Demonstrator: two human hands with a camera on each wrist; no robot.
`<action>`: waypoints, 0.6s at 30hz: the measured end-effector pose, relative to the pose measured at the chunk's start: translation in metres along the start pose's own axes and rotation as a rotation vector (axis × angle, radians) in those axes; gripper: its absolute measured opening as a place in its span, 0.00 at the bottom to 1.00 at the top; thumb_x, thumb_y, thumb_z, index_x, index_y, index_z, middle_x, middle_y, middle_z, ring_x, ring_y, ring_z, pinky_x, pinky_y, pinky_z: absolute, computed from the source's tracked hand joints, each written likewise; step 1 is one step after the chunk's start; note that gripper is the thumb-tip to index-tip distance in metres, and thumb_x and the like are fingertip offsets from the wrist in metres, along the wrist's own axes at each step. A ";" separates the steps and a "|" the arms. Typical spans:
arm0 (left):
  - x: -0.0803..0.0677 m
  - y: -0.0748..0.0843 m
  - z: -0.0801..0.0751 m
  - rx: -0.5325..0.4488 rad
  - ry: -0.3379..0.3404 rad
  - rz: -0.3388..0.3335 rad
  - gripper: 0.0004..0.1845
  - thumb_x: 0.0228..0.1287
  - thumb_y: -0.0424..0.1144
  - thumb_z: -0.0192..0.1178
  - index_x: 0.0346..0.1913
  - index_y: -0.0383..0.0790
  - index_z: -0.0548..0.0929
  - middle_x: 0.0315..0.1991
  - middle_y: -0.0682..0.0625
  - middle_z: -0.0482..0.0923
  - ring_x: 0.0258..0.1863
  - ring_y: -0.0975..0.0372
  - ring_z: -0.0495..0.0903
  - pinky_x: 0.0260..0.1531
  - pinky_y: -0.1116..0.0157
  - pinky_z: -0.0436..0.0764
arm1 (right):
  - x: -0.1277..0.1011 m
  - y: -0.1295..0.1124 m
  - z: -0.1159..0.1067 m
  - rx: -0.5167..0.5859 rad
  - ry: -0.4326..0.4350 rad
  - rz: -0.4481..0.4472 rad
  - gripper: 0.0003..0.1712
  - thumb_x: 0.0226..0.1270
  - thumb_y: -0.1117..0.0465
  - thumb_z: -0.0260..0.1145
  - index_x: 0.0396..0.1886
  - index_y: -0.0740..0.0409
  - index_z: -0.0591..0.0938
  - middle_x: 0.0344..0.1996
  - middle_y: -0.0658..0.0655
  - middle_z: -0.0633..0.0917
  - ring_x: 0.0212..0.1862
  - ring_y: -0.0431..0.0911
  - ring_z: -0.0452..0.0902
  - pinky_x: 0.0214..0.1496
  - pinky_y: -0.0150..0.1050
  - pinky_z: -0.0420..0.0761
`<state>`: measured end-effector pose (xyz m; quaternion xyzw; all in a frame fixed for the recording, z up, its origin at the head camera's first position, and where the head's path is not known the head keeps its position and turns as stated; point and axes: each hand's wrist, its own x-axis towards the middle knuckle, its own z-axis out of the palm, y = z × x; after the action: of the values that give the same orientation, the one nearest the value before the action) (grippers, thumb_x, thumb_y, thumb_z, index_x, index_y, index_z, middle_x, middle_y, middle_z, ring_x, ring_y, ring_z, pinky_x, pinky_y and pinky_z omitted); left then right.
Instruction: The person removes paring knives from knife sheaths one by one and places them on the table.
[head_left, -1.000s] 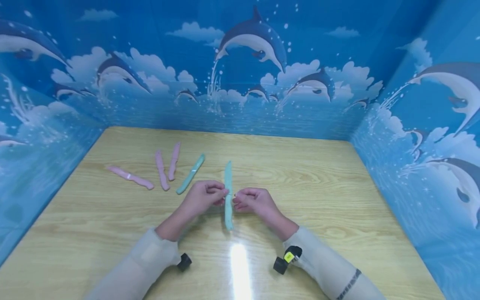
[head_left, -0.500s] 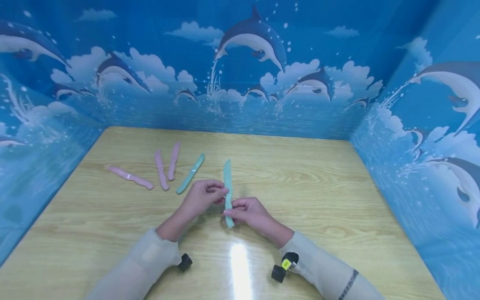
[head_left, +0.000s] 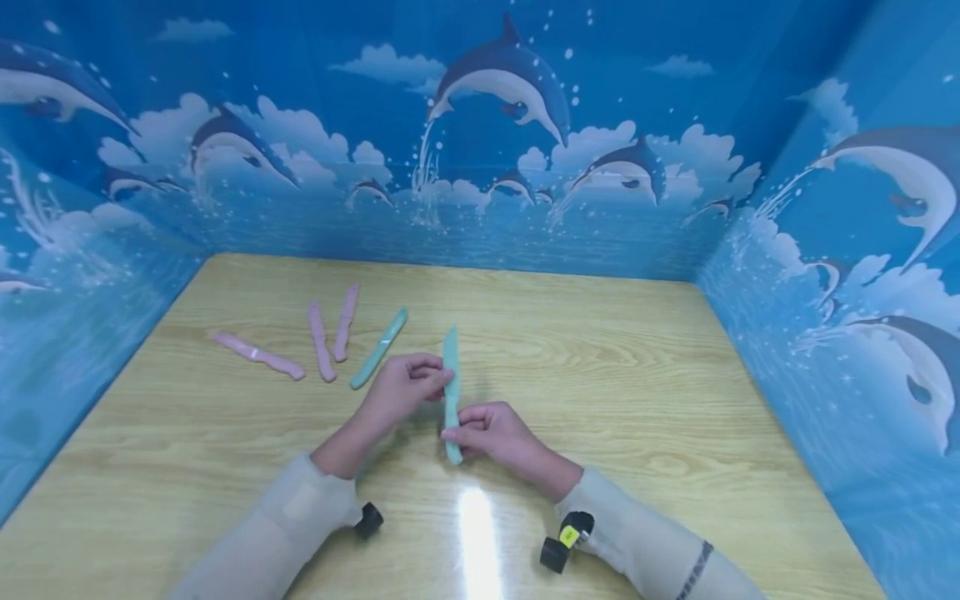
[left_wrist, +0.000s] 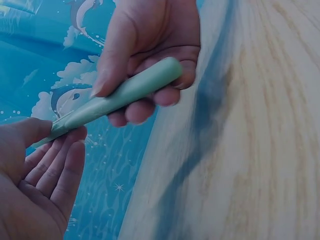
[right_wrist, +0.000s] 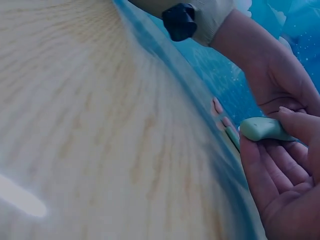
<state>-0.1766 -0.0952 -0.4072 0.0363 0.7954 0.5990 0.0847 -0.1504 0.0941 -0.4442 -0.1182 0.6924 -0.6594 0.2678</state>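
Dolphin-printed walls are closing in a wooden table (head_left: 600, 358), and just above it both hands are holding one teal knife (head_left: 451, 392). The left hand (head_left: 397, 390) is pinching its middle; the right hand (head_left: 491, 429) is curling around the near end. Four more knives, three pink (head_left: 321, 342) and one teal (head_left: 380, 348), are lying to the left. With the grips sitting so lightly, a pull from either side is likely risking the knife slipping out and dropping onto the table, or bending
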 end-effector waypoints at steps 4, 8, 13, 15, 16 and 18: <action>0.003 0.002 -0.004 -0.009 0.022 0.010 0.16 0.66 0.44 0.64 0.48 0.34 0.82 0.38 0.44 0.87 0.32 0.57 0.86 0.40 0.61 0.85 | -0.003 0.002 0.004 -0.021 0.002 0.028 0.13 0.62 0.64 0.70 0.42 0.70 0.83 0.35 0.65 0.88 0.34 0.45 0.86 0.42 0.42 0.86; 0.005 0.002 -0.007 -0.059 0.028 0.022 0.17 0.66 0.45 0.64 0.48 0.34 0.82 0.38 0.44 0.87 0.33 0.57 0.86 0.40 0.61 0.85 | -0.005 0.004 0.006 -0.058 -0.008 0.026 0.12 0.62 0.63 0.70 0.40 0.69 0.84 0.33 0.63 0.88 0.32 0.44 0.86 0.40 0.42 0.86; 0.004 0.002 -0.009 -0.075 0.040 0.016 0.17 0.66 0.45 0.64 0.47 0.33 0.82 0.37 0.45 0.87 0.32 0.58 0.86 0.39 0.62 0.86 | -0.006 0.006 0.005 -0.090 -0.013 0.018 0.12 0.61 0.61 0.71 0.39 0.66 0.85 0.31 0.59 0.88 0.31 0.43 0.85 0.39 0.40 0.86; 0.004 0.003 -0.010 -0.070 0.042 0.017 0.16 0.66 0.44 0.64 0.47 0.33 0.82 0.36 0.44 0.87 0.32 0.58 0.86 0.39 0.61 0.86 | -0.006 0.006 0.003 -0.099 -0.006 0.019 0.12 0.61 0.61 0.71 0.39 0.65 0.85 0.30 0.59 0.88 0.31 0.43 0.85 0.39 0.39 0.86; 0.003 0.003 -0.010 -0.064 0.045 0.018 0.16 0.66 0.44 0.64 0.46 0.33 0.82 0.36 0.44 0.87 0.32 0.58 0.86 0.40 0.61 0.85 | -0.007 0.006 0.002 -0.103 -0.003 0.018 0.12 0.61 0.61 0.71 0.39 0.65 0.85 0.30 0.58 0.88 0.31 0.42 0.85 0.39 0.39 0.86; 0.002 0.004 -0.011 -0.050 0.051 0.013 0.16 0.66 0.44 0.64 0.45 0.33 0.82 0.35 0.45 0.87 0.32 0.58 0.86 0.41 0.60 0.85 | -0.008 0.007 0.000 -0.108 0.002 0.023 0.12 0.61 0.60 0.71 0.39 0.65 0.85 0.30 0.58 0.88 0.32 0.42 0.85 0.39 0.37 0.86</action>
<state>-0.1802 -0.1038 -0.4006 0.0238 0.7817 0.6202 0.0613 -0.1429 0.0990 -0.4492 -0.1242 0.7287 -0.6179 0.2679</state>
